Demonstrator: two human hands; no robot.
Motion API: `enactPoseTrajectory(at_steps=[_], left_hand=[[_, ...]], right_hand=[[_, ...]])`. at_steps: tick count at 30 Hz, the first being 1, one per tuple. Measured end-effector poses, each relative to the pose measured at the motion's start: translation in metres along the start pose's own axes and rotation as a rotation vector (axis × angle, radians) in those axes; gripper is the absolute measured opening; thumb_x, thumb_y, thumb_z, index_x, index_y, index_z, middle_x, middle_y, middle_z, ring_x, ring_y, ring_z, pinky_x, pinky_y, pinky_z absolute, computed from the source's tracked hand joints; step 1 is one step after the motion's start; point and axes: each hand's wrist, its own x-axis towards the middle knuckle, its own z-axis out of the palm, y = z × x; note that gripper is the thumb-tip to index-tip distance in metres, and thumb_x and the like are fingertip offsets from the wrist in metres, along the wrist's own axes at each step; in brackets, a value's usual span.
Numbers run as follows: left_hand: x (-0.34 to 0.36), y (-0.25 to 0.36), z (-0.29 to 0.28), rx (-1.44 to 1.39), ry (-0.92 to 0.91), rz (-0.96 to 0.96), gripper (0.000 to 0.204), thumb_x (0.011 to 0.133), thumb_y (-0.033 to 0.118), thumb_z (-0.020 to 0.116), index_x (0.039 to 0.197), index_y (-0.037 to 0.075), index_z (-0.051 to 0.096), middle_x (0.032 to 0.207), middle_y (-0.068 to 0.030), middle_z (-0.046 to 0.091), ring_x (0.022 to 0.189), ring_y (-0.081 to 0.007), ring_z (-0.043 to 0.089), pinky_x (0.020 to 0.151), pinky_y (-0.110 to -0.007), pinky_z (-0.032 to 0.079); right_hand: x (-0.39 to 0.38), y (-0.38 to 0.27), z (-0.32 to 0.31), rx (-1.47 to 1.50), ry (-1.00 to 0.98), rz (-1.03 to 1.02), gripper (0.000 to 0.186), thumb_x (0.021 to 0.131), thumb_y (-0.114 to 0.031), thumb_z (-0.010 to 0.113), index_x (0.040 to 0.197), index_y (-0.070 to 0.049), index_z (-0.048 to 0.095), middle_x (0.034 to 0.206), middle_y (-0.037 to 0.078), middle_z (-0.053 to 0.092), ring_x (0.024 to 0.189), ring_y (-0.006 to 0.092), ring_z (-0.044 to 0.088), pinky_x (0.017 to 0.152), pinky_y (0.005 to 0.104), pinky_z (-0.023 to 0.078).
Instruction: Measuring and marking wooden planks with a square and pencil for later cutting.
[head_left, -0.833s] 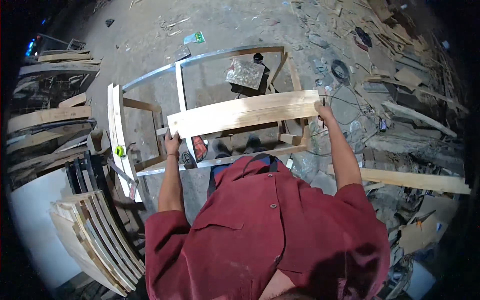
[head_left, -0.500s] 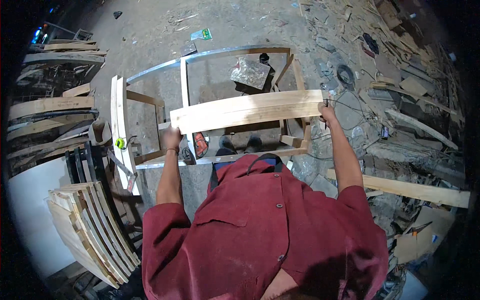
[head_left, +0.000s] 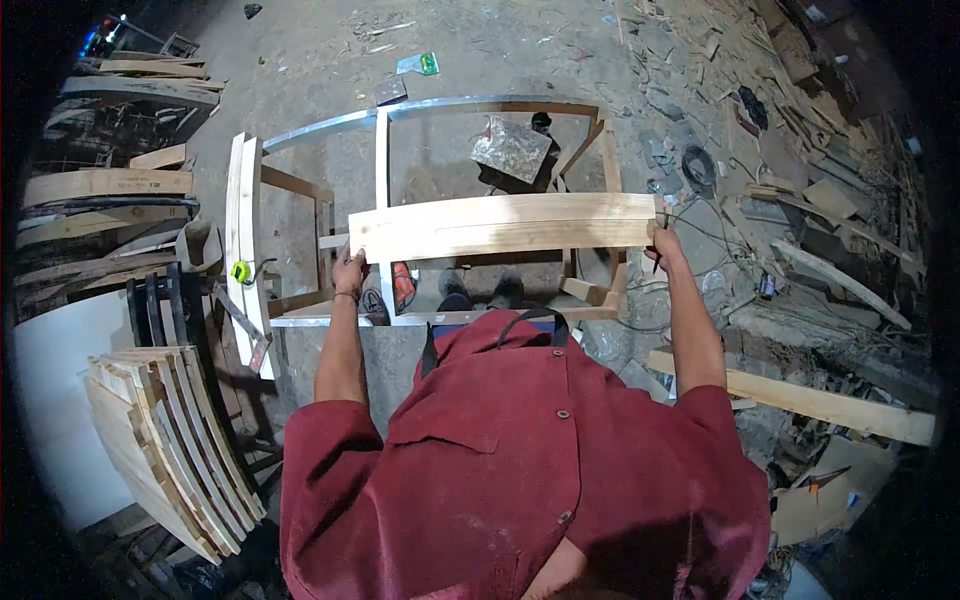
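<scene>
I hold a long, slightly curved pale wooden board (head_left: 500, 226) level in front of me, over an open wooden frame (head_left: 480, 104) standing on the floor. My left hand (head_left: 348, 272) grips the board's left end from below. My right hand (head_left: 664, 244) grips its right end, with a thin dark pencil-like object between the fingers. My feet show under the board, inside the frame.
A stack of curved wooden boards (head_left: 165, 440) lies at my lower left. A yellow tape measure (head_left: 241, 271) rests on an upright plank (head_left: 240, 230) of the frame. A long plank (head_left: 800, 398) lies at right among scraps and cables. More planks (head_left: 110, 185) are piled at far left.
The view has shifted a little; the board stays in both hands at about the same place above the frame, now slightly nearer level.
</scene>
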Motion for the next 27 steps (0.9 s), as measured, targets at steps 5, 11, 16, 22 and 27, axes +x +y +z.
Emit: enactPoseTrajectory(at_steps=[5, 11, 16, 22, 27], left_hand=[[-0.007, 0.005, 0.001, 0.081, 0.000, -0.010, 0.054, 0.095, 0.007, 0.070, 0.146, 0.006, 0.052, 0.115, -0.0108, 0.071, 0.094, -0.0213, 0.068, 0.078, -0.034, 0.056], [-0.052, 0.030, 0.061, 0.889, 0.266, 0.575, 0.091, 0.081, 0.045, 0.082, 0.143, -0.011, 0.043, 0.140, -0.0296, 0.051, 0.129, -0.0439, 0.050, 0.112, -0.048, 0.040], [-0.102, 0.036, 0.156, 1.305, -0.260, 1.036, 0.123, 0.065, 0.059, 0.087, 0.157, 0.003, 0.029, 0.159, -0.0255, 0.031, 0.150, -0.0447, 0.021, 0.123, -0.058, 0.015], [-0.080, 0.014, 0.214, 1.761, -0.308, 1.080, 0.110, 0.075, 0.049, 0.080, 0.160, 0.006, 0.025, 0.161, -0.0228, 0.032, 0.150, -0.0436, 0.027, 0.121, -0.065, 0.013], [-0.063, 0.003, 0.219, 1.774, -0.235, 1.120, 0.080, 0.087, 0.034, 0.064, 0.155, 0.004, 0.035, 0.154, -0.0198, 0.044, 0.146, -0.0411, 0.036, 0.120, -0.065, 0.018]], right_hand=[[0.009, 0.005, -0.005, 0.052, -0.038, 0.009, 0.036, 0.099, -0.028, 0.051, 0.133, -0.019, 0.057, 0.106, 0.003, 0.065, 0.087, 0.0191, 0.062, 0.066, 0.0388, 0.054], [-0.027, -0.017, 0.009, -1.089, 0.405, -0.470, 0.043, 0.101, -0.041, 0.054, 0.131, -0.010, 0.060, 0.112, 0.017, 0.066, 0.093, 0.0378, 0.063, 0.084, 0.0519, 0.053], [-0.097, -0.058, 0.062, -0.813, 0.333, -0.967, 0.034, 0.101, -0.032, 0.055, 0.100, -0.003, 0.074, 0.100, 0.019, 0.070, 0.101, 0.0382, 0.067, 0.088, 0.0451, 0.052], [-0.137, -0.042, 0.193, -0.266, -0.357, -0.834, 0.021, 0.096, -0.015, 0.067, 0.109, -0.001, 0.074, 0.099, 0.014, 0.073, 0.091, 0.0235, 0.071, 0.083, 0.0328, 0.054], [-0.155, -0.040, 0.243, -0.320, -0.453, -0.945, 0.022, 0.096, -0.017, 0.066, 0.112, -0.005, 0.075, 0.100, 0.013, 0.072, 0.088, 0.0241, 0.071, 0.074, 0.0335, 0.055]])
